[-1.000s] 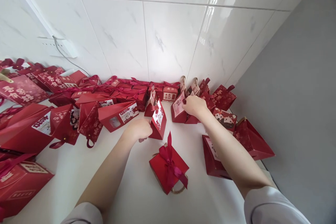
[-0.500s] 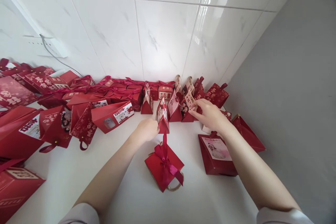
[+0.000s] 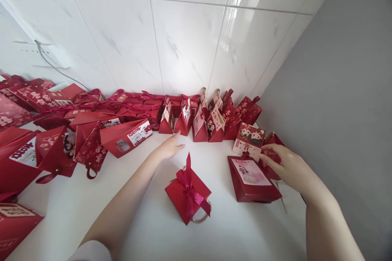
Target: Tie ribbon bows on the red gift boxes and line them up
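My unclenched left hand [image 3: 169, 147] lies seven o'clock of a white-labelled triangular gift box [image 3: 184, 121], long axis peaking at twelve; my right hand's [image 3: 287, 164] grip I can't tell.

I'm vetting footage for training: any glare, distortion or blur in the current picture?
Head view: glare on the tiled wall, upper right; head view: seams slant, suggesting wide-angle distortion; head view: left hand and right hand show little blur.

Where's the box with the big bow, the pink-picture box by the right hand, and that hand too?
Box with the big bow [image 3: 189, 190]: head view, on the bow's knot.
Pink-picture box [image 3: 252, 175]: head view, on its pink label.
Right hand [image 3: 286, 164]: head view, on the back of it.
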Available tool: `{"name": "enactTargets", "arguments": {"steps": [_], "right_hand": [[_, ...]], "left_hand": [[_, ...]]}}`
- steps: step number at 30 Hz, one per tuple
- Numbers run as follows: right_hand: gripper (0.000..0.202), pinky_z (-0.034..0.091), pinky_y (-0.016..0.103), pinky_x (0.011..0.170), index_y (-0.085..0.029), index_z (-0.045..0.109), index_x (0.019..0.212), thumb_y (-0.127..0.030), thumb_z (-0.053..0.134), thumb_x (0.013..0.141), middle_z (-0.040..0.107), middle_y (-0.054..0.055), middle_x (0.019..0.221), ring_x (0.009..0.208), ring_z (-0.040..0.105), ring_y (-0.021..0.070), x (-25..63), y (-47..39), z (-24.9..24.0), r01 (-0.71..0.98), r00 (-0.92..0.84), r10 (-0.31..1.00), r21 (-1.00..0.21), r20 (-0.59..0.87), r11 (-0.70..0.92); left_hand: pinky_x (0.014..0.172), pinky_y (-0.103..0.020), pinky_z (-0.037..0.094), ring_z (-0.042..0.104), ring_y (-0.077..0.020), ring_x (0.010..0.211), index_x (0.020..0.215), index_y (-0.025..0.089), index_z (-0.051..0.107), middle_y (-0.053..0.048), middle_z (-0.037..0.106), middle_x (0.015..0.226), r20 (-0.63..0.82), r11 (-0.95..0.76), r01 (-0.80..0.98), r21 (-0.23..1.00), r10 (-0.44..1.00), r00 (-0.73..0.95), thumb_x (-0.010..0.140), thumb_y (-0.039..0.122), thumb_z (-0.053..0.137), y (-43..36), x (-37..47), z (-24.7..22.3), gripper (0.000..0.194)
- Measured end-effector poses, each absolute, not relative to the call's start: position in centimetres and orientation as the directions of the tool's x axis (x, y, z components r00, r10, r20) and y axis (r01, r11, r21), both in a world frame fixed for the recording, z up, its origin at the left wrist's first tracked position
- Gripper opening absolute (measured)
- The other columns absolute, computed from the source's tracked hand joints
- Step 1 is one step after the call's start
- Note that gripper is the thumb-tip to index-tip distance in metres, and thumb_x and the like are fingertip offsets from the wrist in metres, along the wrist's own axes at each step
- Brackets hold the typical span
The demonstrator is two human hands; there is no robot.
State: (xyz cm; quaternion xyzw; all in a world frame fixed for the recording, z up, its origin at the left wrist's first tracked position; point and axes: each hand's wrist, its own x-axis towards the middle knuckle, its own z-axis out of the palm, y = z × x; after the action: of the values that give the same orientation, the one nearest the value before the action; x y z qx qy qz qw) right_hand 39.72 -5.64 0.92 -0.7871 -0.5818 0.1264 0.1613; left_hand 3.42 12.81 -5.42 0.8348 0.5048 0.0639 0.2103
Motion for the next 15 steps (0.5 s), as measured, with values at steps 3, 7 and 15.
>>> {"name": "enactTargets", "arguments": {"steps": [3,7,15], "right_hand": [[0.039,0.050,0.034,0.082,-0.023,0.057,0.117,-0.052,0.046,0.093,0.066,0.008,0.122,0.105,0.065,0.0251,41.6,-3.1,-0.3,0.878,0.346,0.938,-0.346,-0.017,-0.330],[0.029,0.048,0.040,0.084,-0.015,0.060,0.113,-0.032,0.046,0.094,0.067,0.016,0.117,0.104,0.065,0.0290,41.5,1.2,-1.5,0.962,0.267,0.961,-0.033,-0.072,-0.270],[0.026,0.016,0.069,0.104,-0.011,0.071,0.101,-0.027,0.058,0.086,0.065,0.022,0.114,0.110,0.058,0.0393,37.4,5.4,-3.2,0.991,0.128,0.987,0.049,-0.101,-0.124]], "left_hand": [[0.107,-0.037,0.043,0.056,-0.0279,0.127,0.137,0.014,0.051,-0.016,0.053,0.143,-0.071,-0.473,0.750,0.463,0.823,0.563,0.089,0.038,0.055,12.3,3.7,-5.7,0.054],[0.102,-0.039,0.045,0.060,-0.0272,0.116,0.124,0.018,0.061,-0.011,0.062,0.127,0.023,-0.555,0.672,0.490,0.779,0.627,0.092,0.029,0.049,11.2,4.9,-6.0,0.035],[0.107,-0.043,0.040,0.053,-0.0260,0.119,0.133,0.029,0.057,-0.006,0.060,0.129,0.173,-0.741,0.447,0.501,0.592,0.788,0.092,0.031,0.055,11.4,7.2,-9.5,0.042]]}}
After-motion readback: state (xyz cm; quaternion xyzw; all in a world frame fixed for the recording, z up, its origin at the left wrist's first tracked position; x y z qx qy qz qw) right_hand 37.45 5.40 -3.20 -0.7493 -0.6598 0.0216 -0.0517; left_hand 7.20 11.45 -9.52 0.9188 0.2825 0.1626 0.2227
